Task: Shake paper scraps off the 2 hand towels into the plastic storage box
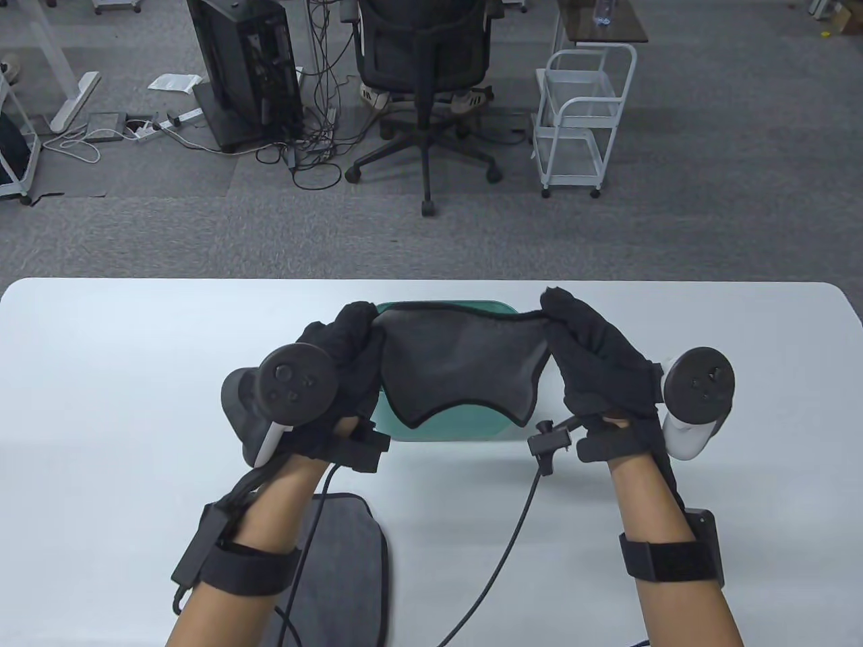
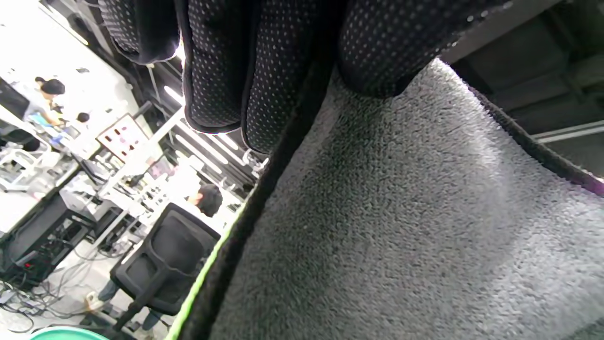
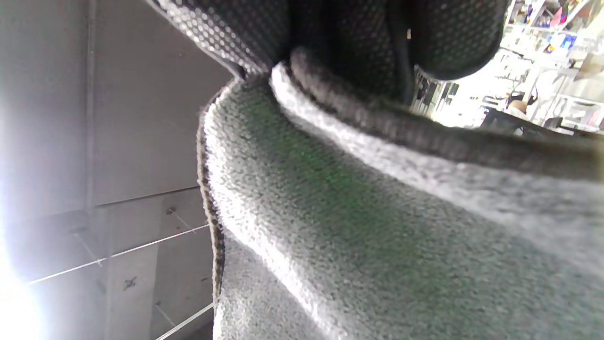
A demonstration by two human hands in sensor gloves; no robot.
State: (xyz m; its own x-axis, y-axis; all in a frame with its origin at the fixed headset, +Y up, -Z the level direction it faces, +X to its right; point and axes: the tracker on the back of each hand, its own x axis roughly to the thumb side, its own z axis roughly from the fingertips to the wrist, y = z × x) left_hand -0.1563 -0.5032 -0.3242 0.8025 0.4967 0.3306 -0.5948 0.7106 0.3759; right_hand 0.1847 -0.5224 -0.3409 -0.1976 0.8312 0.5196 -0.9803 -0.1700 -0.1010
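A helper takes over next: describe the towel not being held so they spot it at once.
On the white table, look at the near edge, beneath the left hand forearm. The flat grey towel lies there alone, while the other towel hangs stretched between both hands over the green box.

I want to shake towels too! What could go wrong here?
The grey hand towel hangs stretched between the left hand and right hand, wider than the green storage box showing beneath it, so scraps shaken off its ends might land on the white table. Each hand pinches only a corner, so a hard shake could pull one free. The second towel lies near the cables and might snag.
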